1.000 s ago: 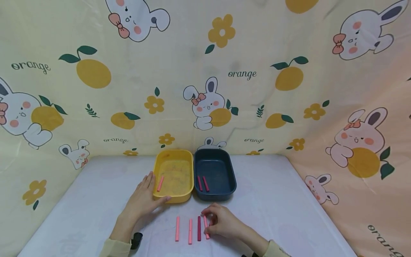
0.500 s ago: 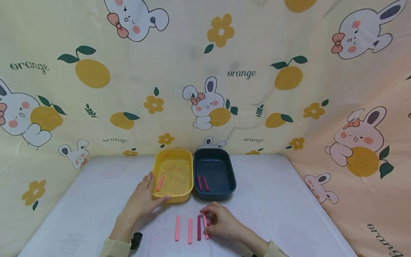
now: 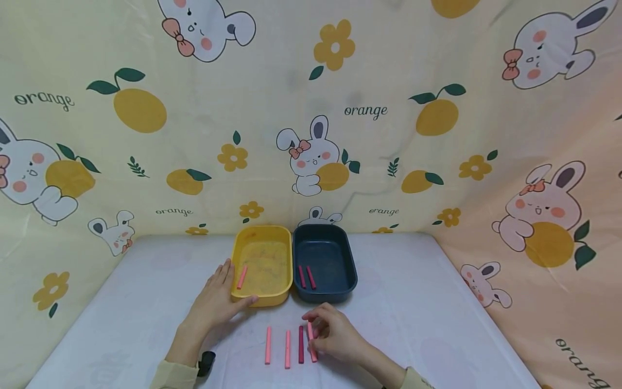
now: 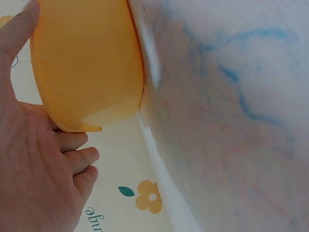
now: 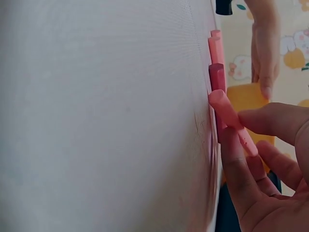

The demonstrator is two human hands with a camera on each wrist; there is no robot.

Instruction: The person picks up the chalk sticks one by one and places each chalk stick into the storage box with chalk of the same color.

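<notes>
A cream cloth (image 3: 291, 81) printed with rabbits, oranges and flowers fills the upper part of the head view. Below it spreads the pale table (image 3: 413, 302); the left wrist view alone shows its blue smears (image 4: 256, 34) plainly. On it stand the yellow box (image 3: 269, 300) and, just beside it at 3 o'clock, the dark blue box (image 3: 328, 297); only the head view shows their floors. The left hand (image 3: 214, 303) rests at the yellow box's 8 o'clock, fingers nearly straight along the side, thumb spread onto the near rim. The right hand (image 3: 337, 336), at the blue box's 6 o'clock, pinches a light pink stick (image 5: 226, 108) between thumb and finger. Both sleeves (image 3: 172, 375) are cut off below. Whether the pinched stick clears the table is hard to tell. Toward its 9 o'clock lie a dark red stick (image 3: 301, 346) and two more pink sticks (image 3: 288, 350). At 8 o'clock inside the boxes, the yellow holds one pink piece (image 3: 242, 276), the blue two dark red pieces (image 3: 311, 278).
</notes>
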